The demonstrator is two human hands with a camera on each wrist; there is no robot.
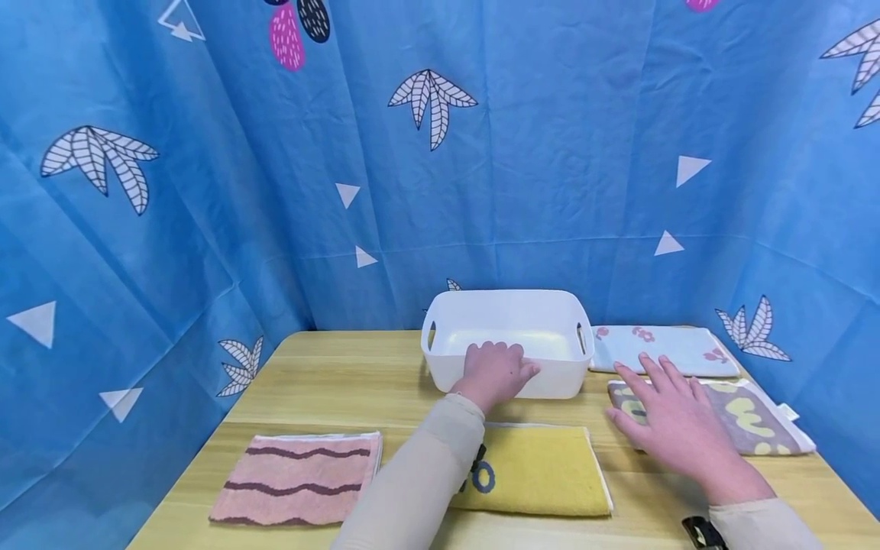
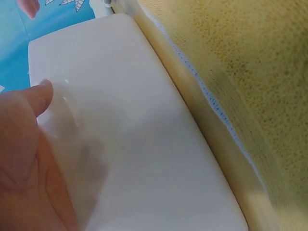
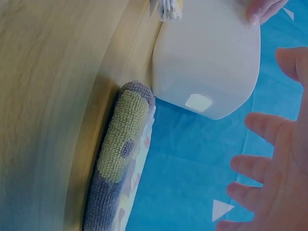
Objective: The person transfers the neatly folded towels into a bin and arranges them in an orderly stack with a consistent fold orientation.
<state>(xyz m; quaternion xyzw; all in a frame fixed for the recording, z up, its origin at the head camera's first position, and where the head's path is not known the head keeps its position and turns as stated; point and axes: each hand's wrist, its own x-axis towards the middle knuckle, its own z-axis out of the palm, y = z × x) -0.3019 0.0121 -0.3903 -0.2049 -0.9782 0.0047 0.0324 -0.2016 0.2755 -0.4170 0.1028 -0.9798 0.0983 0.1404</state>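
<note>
Left hand [image 1: 496, 374]: clamped over the near rim of the white plastic bin [image 1: 509, 315], long axis crosswise to me. Right hand [image 1: 677, 420]: fingers spread, holding nothing, above the folded grey-and-yellow towel [image 1: 749, 420], which I log right of the bin, nearer this hand.

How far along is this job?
Looks done: pink towel, yellow towel, gray towel and floral towel lie folded flat.
In hand: the left hand grips the bin by its near rim; the right hand holds nothing.
Remaining, probably: loading, since all four lie outside the bin.
</note>
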